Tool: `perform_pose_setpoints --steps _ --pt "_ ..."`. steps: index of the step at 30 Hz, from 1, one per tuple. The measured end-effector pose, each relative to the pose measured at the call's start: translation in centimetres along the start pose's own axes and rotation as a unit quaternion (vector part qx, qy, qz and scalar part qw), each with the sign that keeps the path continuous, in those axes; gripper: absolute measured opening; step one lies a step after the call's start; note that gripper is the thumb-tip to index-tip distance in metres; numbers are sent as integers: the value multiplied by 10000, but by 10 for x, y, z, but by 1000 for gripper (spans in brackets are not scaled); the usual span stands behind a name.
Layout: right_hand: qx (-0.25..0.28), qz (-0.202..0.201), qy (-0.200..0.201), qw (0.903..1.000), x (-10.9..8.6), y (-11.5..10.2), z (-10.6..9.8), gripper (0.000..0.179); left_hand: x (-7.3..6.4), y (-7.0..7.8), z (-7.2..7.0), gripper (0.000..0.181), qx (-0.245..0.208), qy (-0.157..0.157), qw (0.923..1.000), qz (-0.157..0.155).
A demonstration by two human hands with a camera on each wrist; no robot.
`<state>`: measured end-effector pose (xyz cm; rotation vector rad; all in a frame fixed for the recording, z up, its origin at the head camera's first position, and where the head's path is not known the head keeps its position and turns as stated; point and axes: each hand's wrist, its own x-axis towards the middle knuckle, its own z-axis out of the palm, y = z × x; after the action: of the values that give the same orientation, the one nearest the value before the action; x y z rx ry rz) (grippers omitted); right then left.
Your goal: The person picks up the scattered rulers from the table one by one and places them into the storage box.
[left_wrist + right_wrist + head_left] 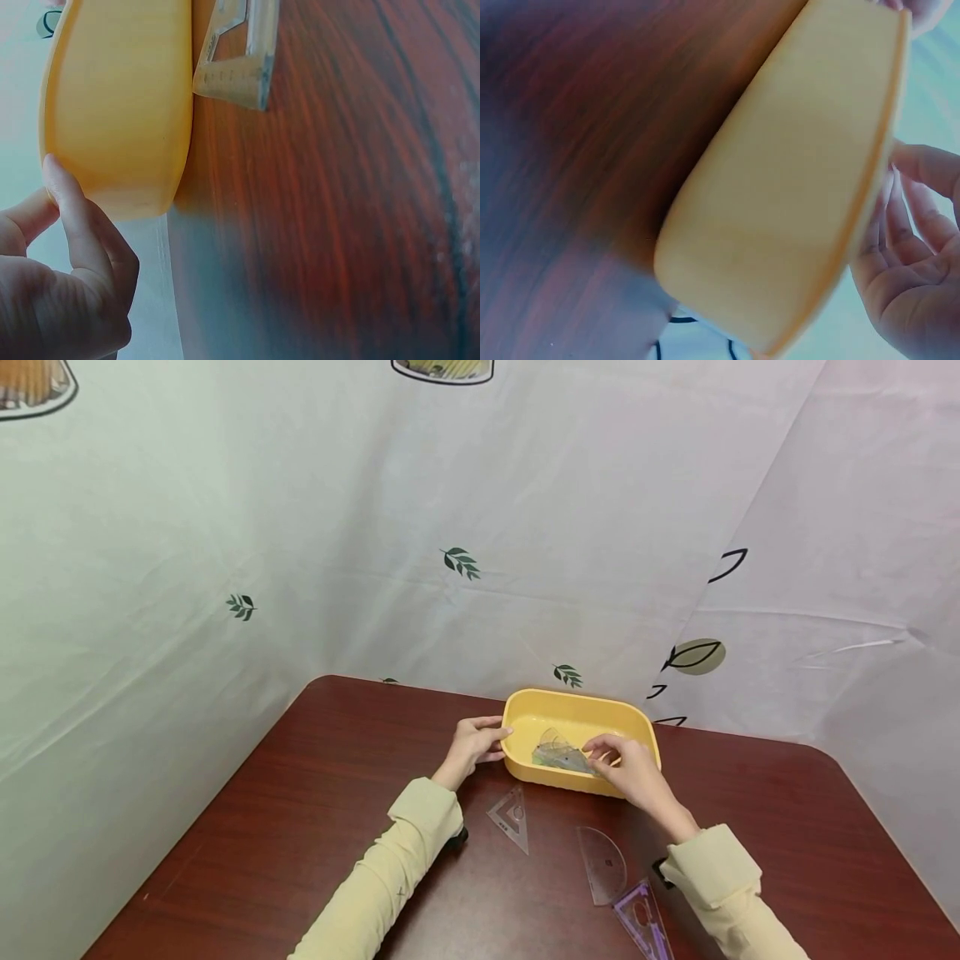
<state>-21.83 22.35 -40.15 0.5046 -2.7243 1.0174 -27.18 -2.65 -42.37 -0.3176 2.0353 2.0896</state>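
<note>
A yellow plastic bin [581, 703] stands at the back of the table. My left hand [477, 742] grips its left end, thumb over the rim and fingers outside; the left wrist view shows this hand [71, 262] at the bin wall [120, 105]. My right hand [626, 768] reaches over the front right rim with bent fingers. Its fingertips are at the edge of clear plastic drawing pieces [558, 753] lying inside; whether they pinch one cannot be told. In the right wrist view the bin wall [772, 180] partly hides the fingers of this hand [911, 277].
In front of the bin a clear set square [513, 818] lies on the dark red wooden table [300, 827]. A clear protractor [603, 866] and a purple-edged set square [643, 920] lie nearer, beside the right forearm. A white patterned curtain [480, 527] hangs behind the table.
</note>
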Motion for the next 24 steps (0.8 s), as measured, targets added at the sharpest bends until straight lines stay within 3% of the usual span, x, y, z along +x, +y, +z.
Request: perform_pose_setpoints --steps 12,17,24 --pt "63 -1 197 9998 -30 -22 -2 17 -1 1 0 40 -55 -3 10000 -36" --pt "339 131 -182 9992 -43 -24 -5 26 0 0 0 40 -84 -2 10000 -31" --pt "275 806 -959 9917 -57 -22 -4 41 0 -1 0 40 -197 -25 9998 4"
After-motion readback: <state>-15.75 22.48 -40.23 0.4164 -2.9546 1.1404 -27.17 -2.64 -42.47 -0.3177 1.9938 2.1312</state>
